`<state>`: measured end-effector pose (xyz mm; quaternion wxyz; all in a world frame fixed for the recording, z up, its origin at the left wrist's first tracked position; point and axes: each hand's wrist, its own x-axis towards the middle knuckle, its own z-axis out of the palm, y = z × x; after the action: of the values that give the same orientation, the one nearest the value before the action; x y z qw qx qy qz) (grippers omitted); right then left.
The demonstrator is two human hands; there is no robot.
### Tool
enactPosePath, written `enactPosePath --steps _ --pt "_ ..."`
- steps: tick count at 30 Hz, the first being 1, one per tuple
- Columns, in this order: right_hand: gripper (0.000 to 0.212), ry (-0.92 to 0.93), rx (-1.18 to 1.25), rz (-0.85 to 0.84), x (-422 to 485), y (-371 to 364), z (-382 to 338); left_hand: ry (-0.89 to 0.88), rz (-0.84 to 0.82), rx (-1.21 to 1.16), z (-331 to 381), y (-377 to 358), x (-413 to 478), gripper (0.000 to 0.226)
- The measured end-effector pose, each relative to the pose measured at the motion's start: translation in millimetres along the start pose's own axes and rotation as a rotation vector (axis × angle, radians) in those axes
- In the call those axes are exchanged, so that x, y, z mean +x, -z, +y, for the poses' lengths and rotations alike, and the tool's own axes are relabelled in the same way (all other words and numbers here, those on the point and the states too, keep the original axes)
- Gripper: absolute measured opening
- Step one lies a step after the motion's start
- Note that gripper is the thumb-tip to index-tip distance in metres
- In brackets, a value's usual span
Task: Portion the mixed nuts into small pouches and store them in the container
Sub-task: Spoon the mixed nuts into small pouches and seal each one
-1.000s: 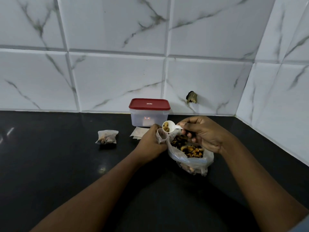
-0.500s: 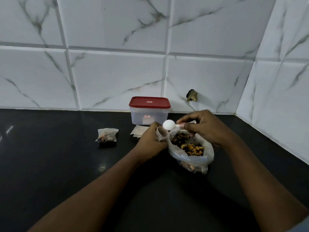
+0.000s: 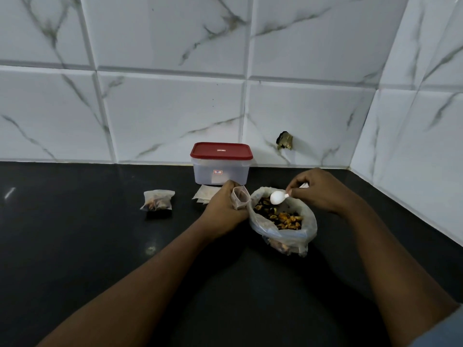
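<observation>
My left hand (image 3: 223, 206) clamps a small open pouch (image 3: 240, 198) upright. At its 3 o'clock, touching, sits the bag of mixed nuts (image 3: 281, 219); my right hand (image 3: 322, 190) pinches a white spoon (image 3: 277, 197) over its rim. The lidded container (image 3: 221, 164) stands at 12, against the wall; a filled pouch (image 3: 157, 200) lies at 9, bare black counter (image 3: 75, 234) around it.

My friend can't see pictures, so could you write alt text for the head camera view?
A person's right hand dips a white spoon into an open bag of mixed nuts while the left hand holds a small open pouch beside it. On the black counter behind sit a filled pouch and a red-lidded container.
</observation>
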<state>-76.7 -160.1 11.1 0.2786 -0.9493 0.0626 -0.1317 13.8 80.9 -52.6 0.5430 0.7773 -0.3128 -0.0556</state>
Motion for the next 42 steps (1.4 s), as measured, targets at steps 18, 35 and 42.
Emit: enactPosePath --steps 18,35,42 --pt "0.009 -0.086 -0.196 -0.01 0 -7 -2 0.005 0.007 0.014 -2 0 0 0.042" --pt "0.011 -0.105 -0.107 0.065 -4 -6 -11 0.012 -0.009 0.012 -1 0 -1 0.041" --pt "0.015 -0.068 0.043 0.037 -3 -10 -16 0.023 -0.022 0.032 0 0 0 0.042"
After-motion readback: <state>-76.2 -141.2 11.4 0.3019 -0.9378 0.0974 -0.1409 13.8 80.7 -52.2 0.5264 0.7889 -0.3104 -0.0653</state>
